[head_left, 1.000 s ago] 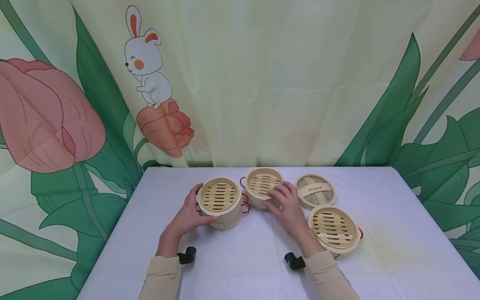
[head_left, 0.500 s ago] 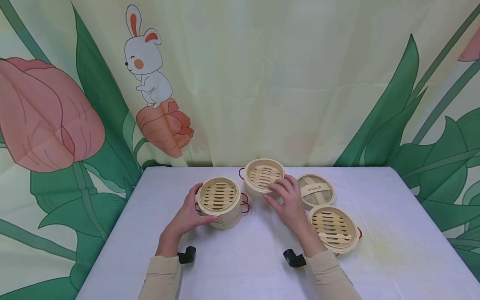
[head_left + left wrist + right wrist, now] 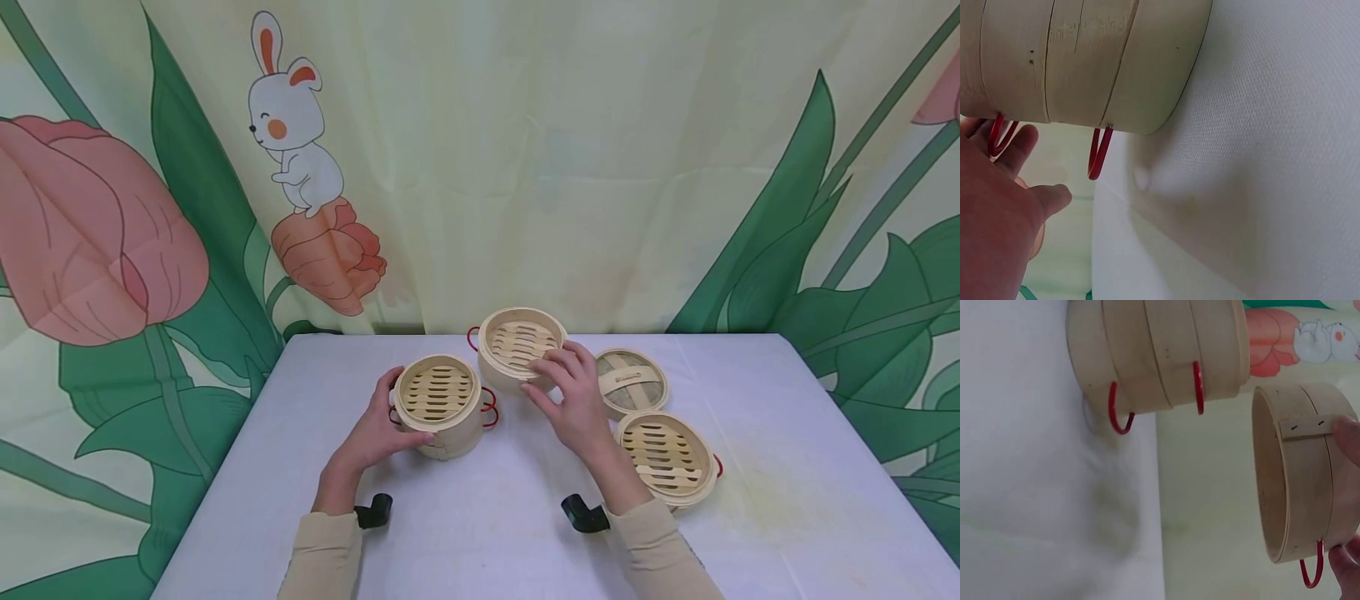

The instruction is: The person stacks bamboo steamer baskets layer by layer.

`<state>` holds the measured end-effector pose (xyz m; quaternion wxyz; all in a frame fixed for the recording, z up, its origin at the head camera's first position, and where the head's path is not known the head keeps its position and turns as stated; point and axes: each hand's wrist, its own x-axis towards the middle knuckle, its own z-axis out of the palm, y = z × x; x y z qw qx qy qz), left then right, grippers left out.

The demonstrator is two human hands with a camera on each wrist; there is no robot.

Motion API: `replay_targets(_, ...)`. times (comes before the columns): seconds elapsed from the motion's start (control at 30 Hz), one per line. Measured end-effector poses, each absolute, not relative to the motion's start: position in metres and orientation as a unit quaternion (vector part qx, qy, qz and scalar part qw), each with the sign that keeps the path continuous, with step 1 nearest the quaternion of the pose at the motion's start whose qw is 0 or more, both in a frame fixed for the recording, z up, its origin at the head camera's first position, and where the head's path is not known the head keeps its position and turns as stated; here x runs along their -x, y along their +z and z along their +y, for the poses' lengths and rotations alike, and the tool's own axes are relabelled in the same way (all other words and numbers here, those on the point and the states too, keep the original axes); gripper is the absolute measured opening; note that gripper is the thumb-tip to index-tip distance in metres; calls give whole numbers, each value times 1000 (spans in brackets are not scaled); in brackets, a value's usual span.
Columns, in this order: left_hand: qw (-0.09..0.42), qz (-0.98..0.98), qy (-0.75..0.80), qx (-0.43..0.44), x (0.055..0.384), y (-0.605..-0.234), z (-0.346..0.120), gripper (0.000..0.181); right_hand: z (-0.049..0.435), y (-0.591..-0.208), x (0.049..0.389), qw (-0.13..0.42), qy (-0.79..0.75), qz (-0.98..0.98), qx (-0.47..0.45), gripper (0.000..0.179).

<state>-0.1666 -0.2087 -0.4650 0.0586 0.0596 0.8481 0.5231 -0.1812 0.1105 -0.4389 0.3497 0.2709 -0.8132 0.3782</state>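
Higher and slightly leftward since the earlier frame, one steamer basket [image 3: 521, 340] hangs off the surface [image 3: 480, 533], right of the stacked baskets [image 3: 441, 394], pinched by the right hand [image 3: 573, 400] (its hollow underside shows). The left hand [image 3: 372, 433] curls round the stack. Lifting seems in hand; carrying it calls for steady pinching.

In the head view, the right grip [image 3: 572, 398] hides the 4 o'clock rim of the held basket [image 3: 519, 343], and the right forearm [image 3: 624, 486] the 8 o'clock edge of the near basket [image 3: 670, 457]. The left wrist view crops the steamer stack [image 3: 1085, 69] at 11 o'clock; its wall marks [image 3: 1088, 28] are too faint to read.
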Motion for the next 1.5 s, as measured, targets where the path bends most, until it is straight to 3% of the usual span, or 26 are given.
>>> replay_targets(0.4,56,845,528,-67,167,-468,-210,124,95,-425,181,360,389,-797,-290,33)
replay_targets(1.5,46,835,541,-87,163,-456,-209,118,37,-421,171,317,390,-789,-353,28)
